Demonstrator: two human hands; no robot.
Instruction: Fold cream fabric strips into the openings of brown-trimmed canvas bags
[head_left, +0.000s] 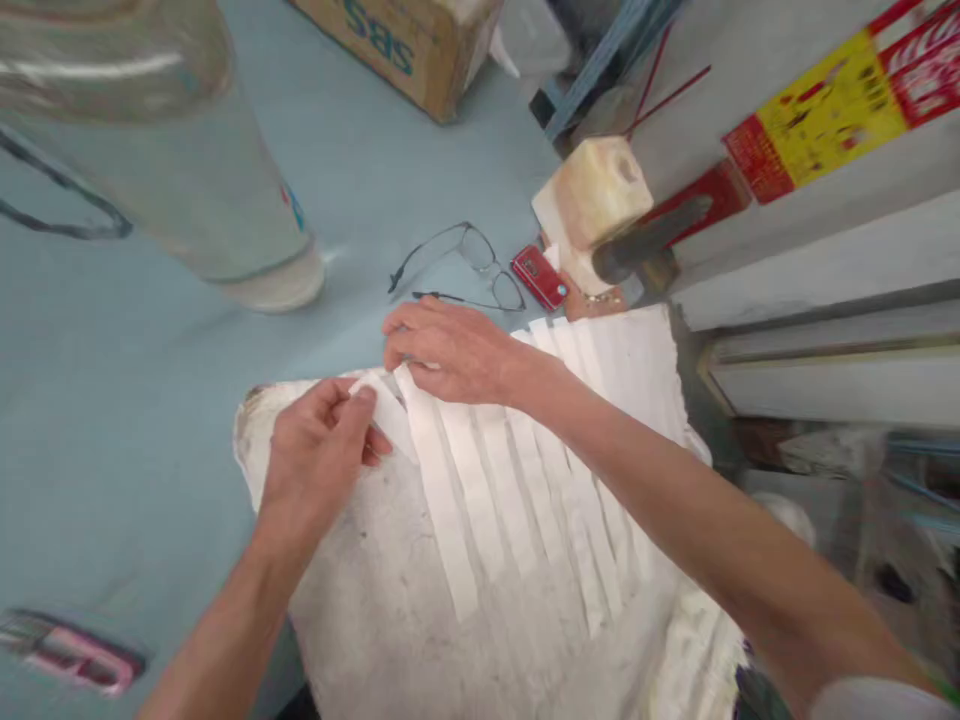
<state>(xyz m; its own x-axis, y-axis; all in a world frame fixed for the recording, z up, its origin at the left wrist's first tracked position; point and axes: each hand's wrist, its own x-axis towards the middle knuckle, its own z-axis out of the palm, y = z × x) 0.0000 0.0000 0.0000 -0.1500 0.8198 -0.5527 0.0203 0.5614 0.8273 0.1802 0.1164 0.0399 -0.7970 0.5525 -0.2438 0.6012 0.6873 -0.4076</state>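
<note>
A grey-white board [375,610] lies on the blue table, with several long white strips [480,490] laid side by side across it. My left hand [319,455] pinches the top end of the leftmost strip [386,405] between thumb and fingers. My right hand [450,350] rests palm down on the upper ends of the strips at the board's far edge, fingers curled and pressed on them.
Spectacles [465,265] and a small red object [538,277] lie just beyond the board. A large clear bottle [172,150] stands at the far left, a cardboard box [409,45] behind it. A pale block [592,195] sits at the right, a pink object [71,655] at the near left.
</note>
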